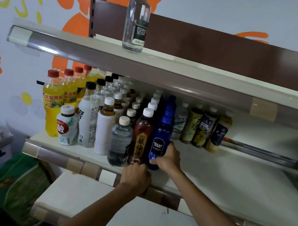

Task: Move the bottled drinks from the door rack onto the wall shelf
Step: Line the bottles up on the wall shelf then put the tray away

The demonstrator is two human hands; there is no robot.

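While upright, glossy blue bottle in right grip, dark bottle in left grip.

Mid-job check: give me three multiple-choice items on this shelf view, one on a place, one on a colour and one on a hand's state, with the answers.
1. Where does the clear Forest Soda bottle stand?
A. in a basket
B. on the top shelf
C. on the floor

2. What colour are the caps on the yellow drinks?
A. white
B. black
C. red

3. What is the right hand doing?
A. gripping the blue bottle
B. hanging idle
C. holding a loose cap

Answers:
1 B, it stands on the upper board.
2 C, a red cap tops each yellow bottle.
3 A, its fingers wrap the blue bottle's lower body.
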